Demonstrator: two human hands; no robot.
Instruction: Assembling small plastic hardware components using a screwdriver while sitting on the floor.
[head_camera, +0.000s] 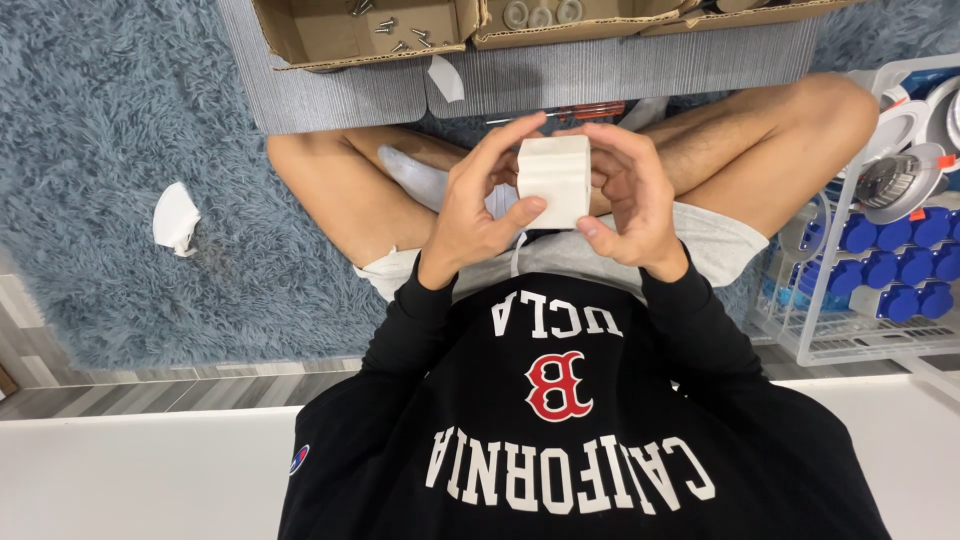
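Both hands, left hand (475, 215) and right hand (630, 205), grip a white ridged block (553, 180) above the lap.

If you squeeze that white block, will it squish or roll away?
Probably not. The white block keeps crisp, square edges between the left hand and right hand, so it looks stiff. Its flat faces suggest it would sit still, not roll.

Ahead of your knees sit two open brown cardboard boxes (365, 30) (580, 25) — one holding screws, the other round white parts.
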